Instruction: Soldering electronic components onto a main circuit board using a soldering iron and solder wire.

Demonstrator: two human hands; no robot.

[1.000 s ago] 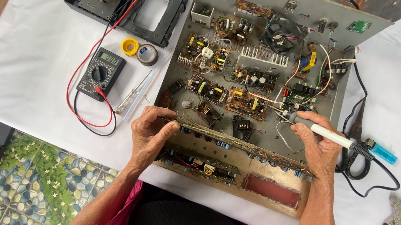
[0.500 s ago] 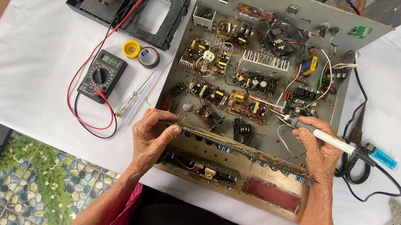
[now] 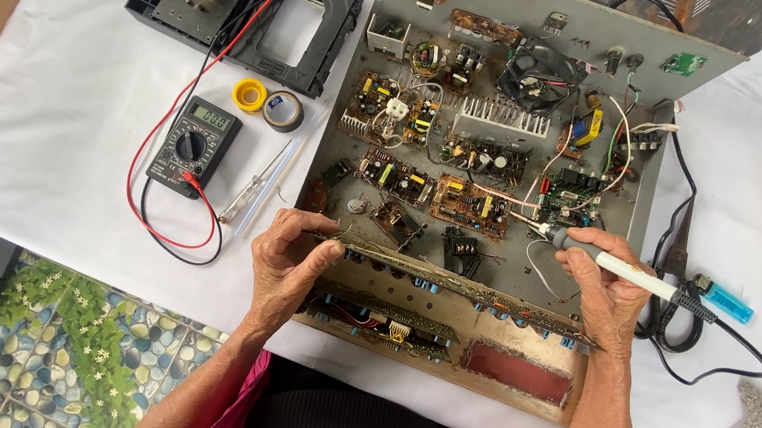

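The left hand (image 3: 285,260) pinched the long circuit board (image 3: 449,284) at the open chassis's (image 3: 520,0) front edge; the right hand (image 3: 606,292) gripped a soldering iron (image 3: 641,277), its tip beside a small green board (image 3: 560,198)

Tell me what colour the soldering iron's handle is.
The soldering iron has a white shaft with a blue end; head view.

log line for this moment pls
left hand: grips long board edge | right hand: holds soldering iron, tip near chassis boards | multimeter: left
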